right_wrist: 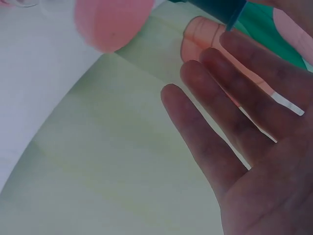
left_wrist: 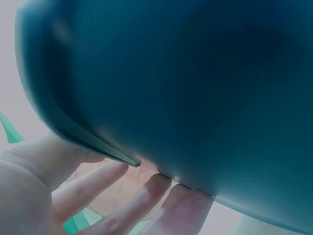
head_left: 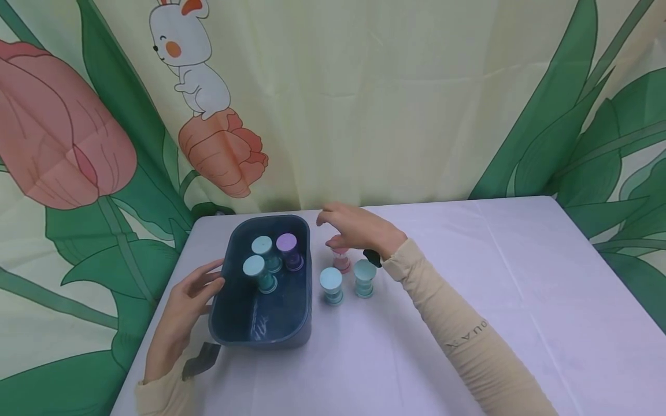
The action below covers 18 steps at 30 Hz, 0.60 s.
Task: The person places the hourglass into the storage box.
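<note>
My left hand (head_left: 188,297) lies along the left wall of a dark blue bin (head_left: 281,323), fingertips against its side near the rim. In the left wrist view the fingers (left_wrist: 146,198) stretch fairly straight to the bin's wall. Inside the bin stand two light-blue sand timers (head_left: 255,266) and a purple sand timer (head_left: 287,242). Over a pink sand timer (head_left: 341,264), my right hand (head_left: 359,227) spreads with nothing in its grasp; the hand partly hides that timer from above. From the right wrist, the pink cap (right_wrist: 112,24) shows apart from the loosely extended fingers.
Two more light-blue sand timers (head_left: 331,280) stand on the white-covered table (head_left: 442,289), just right of the bin and in front of the pink one. A printed curtain (head_left: 364,104) with a rabbit and tulips hangs right behind the table's back edge.
</note>
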Available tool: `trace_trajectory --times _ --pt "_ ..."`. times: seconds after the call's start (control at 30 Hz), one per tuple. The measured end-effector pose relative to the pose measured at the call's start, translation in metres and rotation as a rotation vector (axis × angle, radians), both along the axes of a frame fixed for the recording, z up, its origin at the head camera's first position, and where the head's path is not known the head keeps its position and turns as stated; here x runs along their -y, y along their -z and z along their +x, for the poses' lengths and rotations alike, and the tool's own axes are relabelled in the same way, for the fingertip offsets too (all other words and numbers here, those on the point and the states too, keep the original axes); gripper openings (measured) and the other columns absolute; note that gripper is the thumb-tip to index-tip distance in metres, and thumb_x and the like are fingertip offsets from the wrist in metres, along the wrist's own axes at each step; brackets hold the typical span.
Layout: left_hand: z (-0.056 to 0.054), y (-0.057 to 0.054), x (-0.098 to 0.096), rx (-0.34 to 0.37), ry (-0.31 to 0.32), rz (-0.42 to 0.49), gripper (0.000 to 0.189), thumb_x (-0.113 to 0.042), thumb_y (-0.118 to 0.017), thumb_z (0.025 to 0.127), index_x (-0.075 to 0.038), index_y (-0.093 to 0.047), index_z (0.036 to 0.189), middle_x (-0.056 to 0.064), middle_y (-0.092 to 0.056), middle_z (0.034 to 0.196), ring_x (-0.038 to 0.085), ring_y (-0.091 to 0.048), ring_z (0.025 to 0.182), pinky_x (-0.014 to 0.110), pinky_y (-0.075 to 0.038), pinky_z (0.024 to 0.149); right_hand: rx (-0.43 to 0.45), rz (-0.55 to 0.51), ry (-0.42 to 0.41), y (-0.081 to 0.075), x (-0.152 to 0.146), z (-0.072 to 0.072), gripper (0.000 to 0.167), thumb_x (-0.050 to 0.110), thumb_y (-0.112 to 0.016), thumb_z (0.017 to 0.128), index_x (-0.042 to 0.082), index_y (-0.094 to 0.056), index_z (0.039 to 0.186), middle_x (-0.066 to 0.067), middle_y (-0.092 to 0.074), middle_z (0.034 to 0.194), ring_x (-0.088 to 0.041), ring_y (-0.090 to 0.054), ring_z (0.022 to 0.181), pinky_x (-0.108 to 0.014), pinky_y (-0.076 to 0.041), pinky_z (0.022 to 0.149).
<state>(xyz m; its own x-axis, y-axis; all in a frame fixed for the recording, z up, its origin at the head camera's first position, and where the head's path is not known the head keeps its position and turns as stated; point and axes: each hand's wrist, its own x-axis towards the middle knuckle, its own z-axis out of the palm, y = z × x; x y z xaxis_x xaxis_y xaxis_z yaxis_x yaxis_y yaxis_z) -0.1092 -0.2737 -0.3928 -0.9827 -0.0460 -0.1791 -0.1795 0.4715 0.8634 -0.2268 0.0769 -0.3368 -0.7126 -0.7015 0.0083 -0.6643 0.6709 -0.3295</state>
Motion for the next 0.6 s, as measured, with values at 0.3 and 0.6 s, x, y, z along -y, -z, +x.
trace_trajectory --times 0.3,0.6 --pt "0.000 0.002 0.003 -0.004 -0.001 -0.010 0.061 -0.044 -0.055 0.100 -0.020 -0.038 0.154 0.018 -0.048 0.147 0.035 -0.048 0.131 0.035 -0.049 0.084 0.031 0.030 0.021 0.009 -0.011 -0.001 0.037 0.022 -0.071 0.092 0.008 -0.065 0.125 -0.006 -0.060 0.124 -0.022 -0.058 0.110 -0.036 -0.050 0.097" --pt "-0.001 0.000 0.001 -0.006 0.006 -0.001 0.061 -0.045 -0.055 0.100 -0.020 -0.039 0.153 0.018 -0.048 0.147 0.034 -0.048 0.130 0.037 -0.050 0.086 0.057 0.025 -0.004 0.019 -0.015 -0.005 0.039 0.021 -0.074 0.090 0.006 -0.066 0.124 -0.010 -0.062 0.126 -0.023 -0.059 0.113 -0.035 -0.049 0.099"
